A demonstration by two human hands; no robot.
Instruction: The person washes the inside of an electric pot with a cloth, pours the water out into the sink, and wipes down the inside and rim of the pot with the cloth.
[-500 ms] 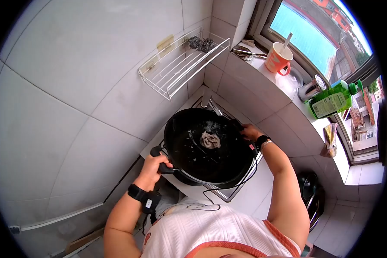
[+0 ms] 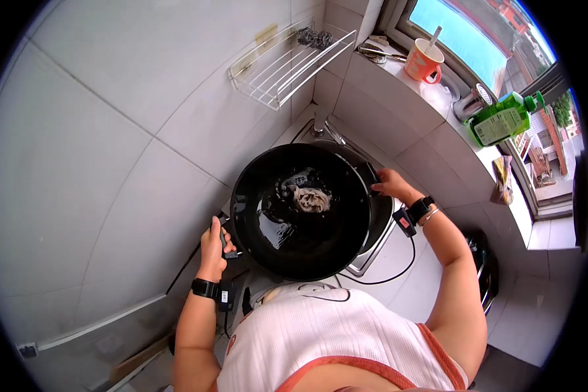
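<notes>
A large black wok (image 2: pixel 307 251) fills the middle of the view, above the sink (image 2: pixel 380 225) and overlapping its left part. Inside it lie a crumpled greyish cloth (image 2: pixel 311 200) and a little water, which shines on the left side. My left hand (image 2: pixel 213 247) is closed around the wok's left handle (image 2: pixel 224 235). At the upper right, the fingers of my right hand (image 2: pixel 393 184) are wrapped on the other handle (image 2: pixel 367 176). The faucet (image 2: pixel 334 134) stands just behind the wok's far rim.
A white wire rack (image 2: pixel 294 68) with steel wool (image 2: pixel 315 38) hangs on the tiled wall. Along the window ledge stand an orange mug (image 2: pixel 423 62), a metal shaker (image 2: pixel 471 104) and a green soap bottle (image 2: pixel 503 119). A cloth (image 2: pixel 502 179) drapes over the ledge.
The wok has shifted left and appears raised, uncovering more of the sink on the right. Both hands moved with it, still on its handles. Water now gleams at the wok's left.
</notes>
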